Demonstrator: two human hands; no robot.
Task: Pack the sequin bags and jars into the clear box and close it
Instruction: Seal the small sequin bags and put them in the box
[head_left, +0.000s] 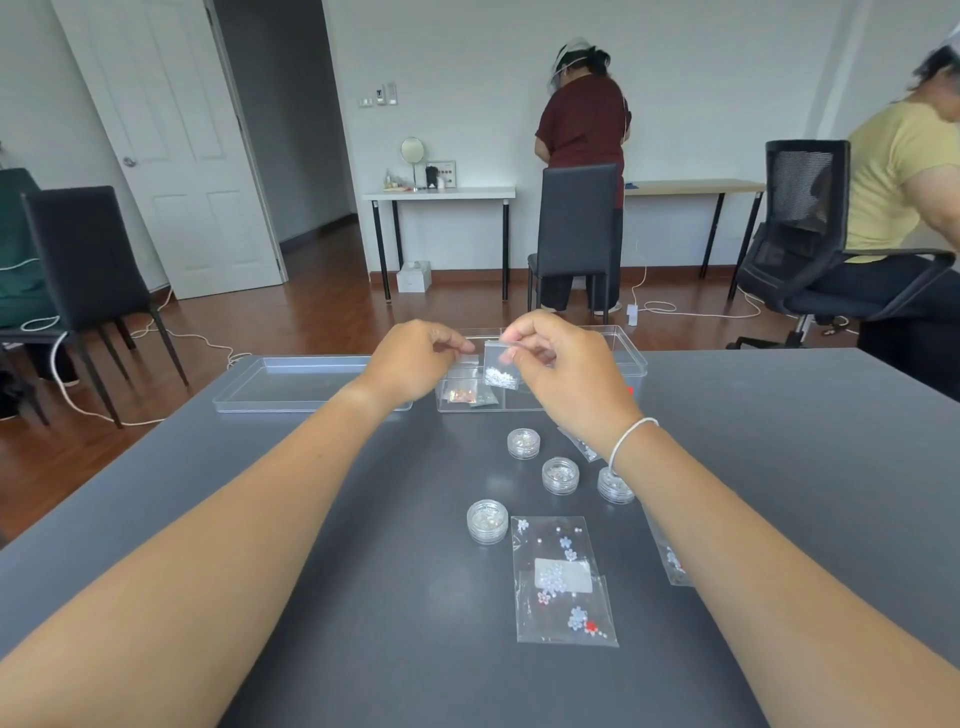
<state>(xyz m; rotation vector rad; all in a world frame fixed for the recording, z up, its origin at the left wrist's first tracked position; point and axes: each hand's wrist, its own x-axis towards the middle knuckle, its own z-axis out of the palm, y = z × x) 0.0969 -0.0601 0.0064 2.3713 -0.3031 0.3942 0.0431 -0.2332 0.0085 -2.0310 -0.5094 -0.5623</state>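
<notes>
We held a small sequin bag (502, 370) over the open clear box (618, 364).

Our right hand (563, 374) pinched its top edge, left hand (413, 358) fingers closed at the bag's corner; four jars (523, 443) and more bags (558, 577) lay on the bench (779, 467), lid (291, 382) beside the box.

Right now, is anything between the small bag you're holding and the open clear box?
Nothing visible. The small sequin bag, pinched by the right hand with the left hand beside it, hangs directly over the open clear box; its lid lies off to the left.
</notes>
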